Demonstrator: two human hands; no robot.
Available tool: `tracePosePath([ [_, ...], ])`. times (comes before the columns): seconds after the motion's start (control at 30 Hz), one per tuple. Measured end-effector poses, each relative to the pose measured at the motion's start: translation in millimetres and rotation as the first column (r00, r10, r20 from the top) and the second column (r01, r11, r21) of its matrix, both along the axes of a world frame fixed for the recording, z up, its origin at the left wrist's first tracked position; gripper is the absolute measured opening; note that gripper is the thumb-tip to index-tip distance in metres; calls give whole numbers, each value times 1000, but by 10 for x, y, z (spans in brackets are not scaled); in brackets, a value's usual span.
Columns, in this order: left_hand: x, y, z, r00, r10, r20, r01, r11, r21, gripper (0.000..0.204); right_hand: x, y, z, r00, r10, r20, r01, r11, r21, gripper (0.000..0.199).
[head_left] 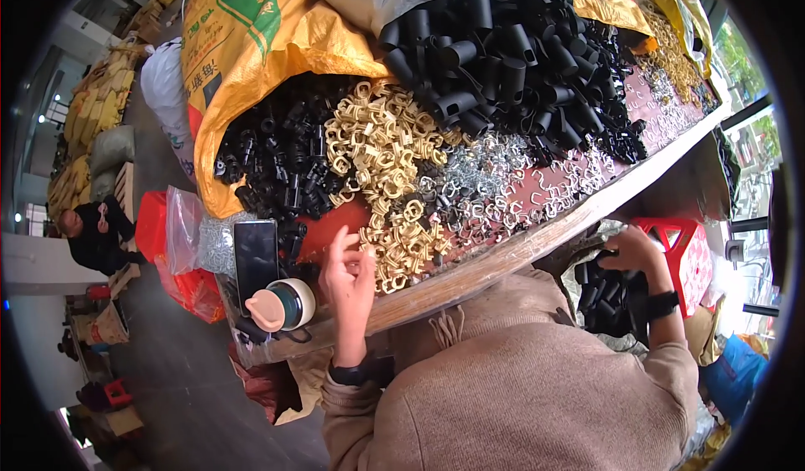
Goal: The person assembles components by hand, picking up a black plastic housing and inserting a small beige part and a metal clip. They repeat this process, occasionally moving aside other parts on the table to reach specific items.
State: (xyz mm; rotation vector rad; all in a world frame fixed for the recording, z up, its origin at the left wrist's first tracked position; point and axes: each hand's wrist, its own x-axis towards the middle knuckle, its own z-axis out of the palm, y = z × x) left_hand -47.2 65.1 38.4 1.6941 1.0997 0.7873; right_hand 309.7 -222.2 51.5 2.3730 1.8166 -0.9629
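My left hand (350, 280) is raised over the table's near edge, beside a heap of gold-coloured plastic clips (394, 253). Its fingers are apart, and I see nothing held in them. Off to the right, my right hand (635, 249) hovers above an open sack of black cylindrical tubes (605, 299), fingers loosely spread with nothing visible in them. More black tubes (513, 77) spill from a bag at the back of the table. Small silver metal clips (511, 207) lie scattered between the gold heap and the wooden edge (503, 257).
A phone (256, 257) and a lidded cup (289, 305) stand at the table's left end. Black fittings (281, 156) spill from an orange woven sack (293, 31). A red stool (686, 261) is at the right. Another person (99, 228) sits far left.
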Motion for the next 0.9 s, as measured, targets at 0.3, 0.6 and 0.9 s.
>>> tracePosePath([
  [0.3,-113,-34,-50,901,64,-430,119,915,385,30,-607,898,100,917,244,-314,-135,933,333,8],
  [0.6,307,-148,113,851,-234,-469,470,738,484,14,-1488,2058,-193,813,568,131,-481,526,702,9],
  [0.9,263,-81,-52,821,-223,-526,485,758,435,8,-1372,2044,-296,878,405,256,-478,694,539,8],
])
